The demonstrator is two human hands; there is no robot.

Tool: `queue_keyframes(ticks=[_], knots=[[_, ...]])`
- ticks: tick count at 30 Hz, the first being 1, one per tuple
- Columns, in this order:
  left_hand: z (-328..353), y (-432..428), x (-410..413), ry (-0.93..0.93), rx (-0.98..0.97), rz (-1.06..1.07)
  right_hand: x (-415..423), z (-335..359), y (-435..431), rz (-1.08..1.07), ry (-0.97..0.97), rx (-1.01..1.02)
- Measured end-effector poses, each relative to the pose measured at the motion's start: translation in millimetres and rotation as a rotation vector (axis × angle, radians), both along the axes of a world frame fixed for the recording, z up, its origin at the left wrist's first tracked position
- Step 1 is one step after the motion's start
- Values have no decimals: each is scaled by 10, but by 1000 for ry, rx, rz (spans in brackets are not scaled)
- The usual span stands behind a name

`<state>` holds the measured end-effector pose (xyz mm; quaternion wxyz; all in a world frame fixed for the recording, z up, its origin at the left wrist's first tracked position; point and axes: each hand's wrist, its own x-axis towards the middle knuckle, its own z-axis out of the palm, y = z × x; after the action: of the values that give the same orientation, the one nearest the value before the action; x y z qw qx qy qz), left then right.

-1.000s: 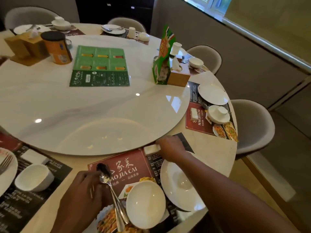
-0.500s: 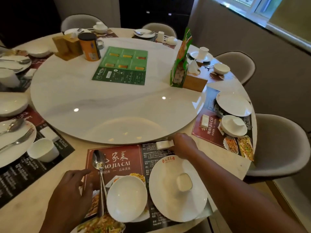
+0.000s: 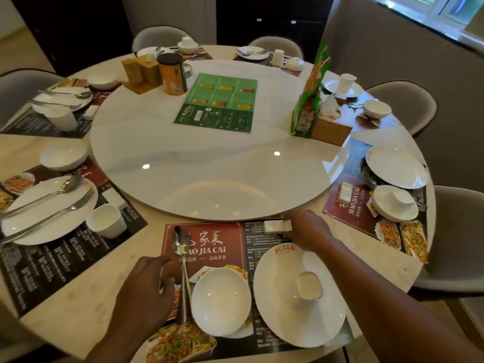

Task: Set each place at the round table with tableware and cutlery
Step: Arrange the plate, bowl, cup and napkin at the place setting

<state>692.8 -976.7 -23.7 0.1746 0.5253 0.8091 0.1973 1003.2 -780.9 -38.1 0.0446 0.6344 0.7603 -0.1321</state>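
On the red placemat (image 3: pixel 209 238) in front of me lie a spoon (image 3: pixel 180 242) and a second piece of cutlery beneath it, left of a white bowl (image 3: pixel 221 301). My left hand (image 3: pixel 146 292) lies relaxed on the mat beside the handles, thumb close to them, gripping nothing. To the right, a white plate (image 3: pixel 288 323) carries a small cup (image 3: pixel 309 285). My right hand (image 3: pixel 306 229) pinches the right end of a white cutlery rest (image 3: pixel 276 226) at the mat's far edge.
A large marble turntable (image 3: pixel 209 158) fills the middle, holding a green menu (image 3: pixel 218 103), an orange canister (image 3: pixel 172 74) and a tissue box (image 3: pixel 331 128). Neighbouring places left (image 3: pixel 47 208) and right (image 3: pixel 395 166) hold plates, bowls and cups. Grey chairs ring the table.
My left hand has laid the spoon and the other cutlery on the mat left of the bowl and let go. My right hand has stayed at the white rest.
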Motion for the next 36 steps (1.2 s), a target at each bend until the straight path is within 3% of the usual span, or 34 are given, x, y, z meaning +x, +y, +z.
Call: queue_keyframes(ticks=[2,5,9,13,17,28,32,36], knots=[[19,14,-12,-30,-8,10,-72,162,-66,19,-39,48],[-2,19,-66,-51,-18,9,-349,413,-236,9,54,108],[-62,-18,-166,-86,-39,5,-985,578,-635,92,226,-9],[-115,0,-313,-125,-63,-33,-1375,440,-978,181,163,-81],[-118,-1,-445,-171,-76,-83,-1355,304,-1214,120,91,-114],[-99,176,-425,-172,-129,-163,-1334,261,-1416,-73,218,-84],[-106,242,-511,-152,-147,-158,-1689,324,-1316,-72,243,14],[-134,211,-691,-140,-162,-154,-2209,201,-1259,16,131,-79]])
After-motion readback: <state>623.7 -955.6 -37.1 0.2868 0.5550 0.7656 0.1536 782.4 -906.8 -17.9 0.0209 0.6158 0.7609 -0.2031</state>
